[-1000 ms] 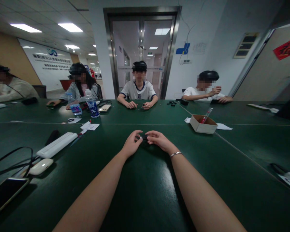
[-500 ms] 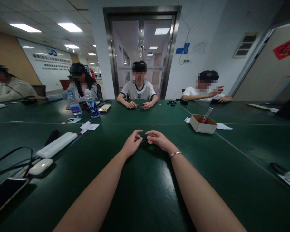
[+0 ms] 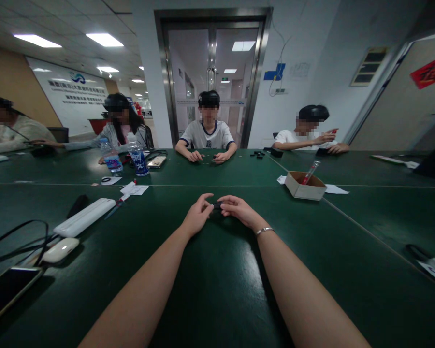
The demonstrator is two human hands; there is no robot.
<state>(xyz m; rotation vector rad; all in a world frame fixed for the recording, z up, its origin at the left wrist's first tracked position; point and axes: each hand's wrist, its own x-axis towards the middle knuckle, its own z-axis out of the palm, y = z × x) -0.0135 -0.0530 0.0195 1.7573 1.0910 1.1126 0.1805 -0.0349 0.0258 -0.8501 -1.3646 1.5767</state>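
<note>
Both my arms reach forward over the dark green table [image 3: 217, 290]. My left hand [image 3: 197, 217] and my right hand [image 3: 239, 210] meet at the table's middle, fingers curled together around a small black object [image 3: 217, 206] pinched between them. Most of that object is hidden by my fingers. A thin bracelet [image 3: 264, 231] circles my right wrist.
A white case [image 3: 85, 216], a white mouse [image 3: 61, 249], black cables [image 3: 18, 241] and a phone [image 3: 7, 290] lie at the left. Two water bottles [image 3: 137, 157] stand further back. A cardboard box [image 3: 305, 186] with a red pen sits at right. Several people sit across the table.
My hands have stayed nearly still on the small black object. The person at the far left has stretched an arm out along the table; the person at the right has lowered a hand.
</note>
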